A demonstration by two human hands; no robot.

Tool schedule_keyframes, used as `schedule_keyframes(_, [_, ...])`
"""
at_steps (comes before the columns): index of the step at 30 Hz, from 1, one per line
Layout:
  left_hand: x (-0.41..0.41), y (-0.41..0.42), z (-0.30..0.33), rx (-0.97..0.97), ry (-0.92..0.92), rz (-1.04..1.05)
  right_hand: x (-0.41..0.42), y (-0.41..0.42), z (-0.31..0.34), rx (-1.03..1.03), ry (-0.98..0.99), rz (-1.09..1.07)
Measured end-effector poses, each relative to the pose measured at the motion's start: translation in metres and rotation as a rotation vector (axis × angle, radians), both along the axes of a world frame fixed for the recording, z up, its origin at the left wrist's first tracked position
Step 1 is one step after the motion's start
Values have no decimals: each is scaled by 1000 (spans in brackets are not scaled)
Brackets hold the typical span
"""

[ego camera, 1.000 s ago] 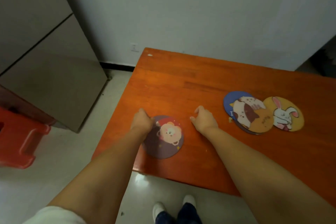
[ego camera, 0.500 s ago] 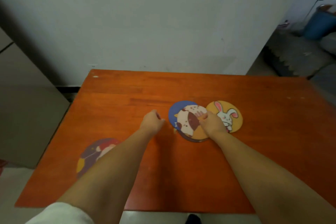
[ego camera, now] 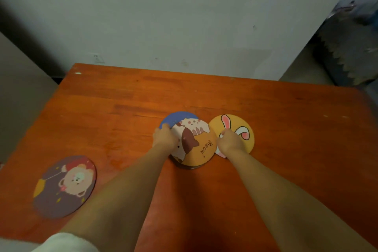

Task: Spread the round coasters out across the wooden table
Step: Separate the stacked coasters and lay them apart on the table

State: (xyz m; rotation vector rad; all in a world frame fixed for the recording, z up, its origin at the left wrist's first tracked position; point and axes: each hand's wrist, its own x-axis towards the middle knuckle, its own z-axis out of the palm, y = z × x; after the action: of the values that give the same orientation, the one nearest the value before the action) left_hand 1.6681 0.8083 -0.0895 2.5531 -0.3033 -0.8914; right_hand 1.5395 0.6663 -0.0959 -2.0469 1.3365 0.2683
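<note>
A small stack of round coasters lies mid-table: an orange cat coaster marked "Meow" (ego camera: 201,147) on top, a blue coaster (ego camera: 178,117) showing from under its far left side. My left hand (ego camera: 165,136) rests on the stack's left edge, fingertips on the blue coaster's rim. Just right of the stack lies a yellow rabbit coaster (ego camera: 238,127); my right hand (ego camera: 229,141) presses on its near left part with fingers curled. A purple bear coaster (ego camera: 65,185) lies alone near the table's left front corner.
The orange wooden table (ego camera: 286,118) stands against a pale wall. A grey cabinet (ego camera: 18,92) is off its left side. Dark clutter sits on the floor at the far right.
My left hand moved right from bare table onto the stack's left edge. My right hand shifted from the cat coaster onto the rabbit coaster. The view dipped closer to the table.
</note>
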Motion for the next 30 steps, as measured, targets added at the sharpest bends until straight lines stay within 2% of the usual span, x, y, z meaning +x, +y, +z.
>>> schedule_keyframes(9, [7,-1,-10,-95,1,152,14,4,-8,94,-58,-56])
schedule_keyframes(16, [-9,1,15,-200,22,150,-4,7,13,73,-141,-110])
schedule_keyframes(24, [-68,-10,37,-257,106,-65,-88,2,32,-106,-190,-215])
schedule_keyframes(30, [-143,-34,41,-251,182,-169,-167,-19,30,-115,-147,-266])
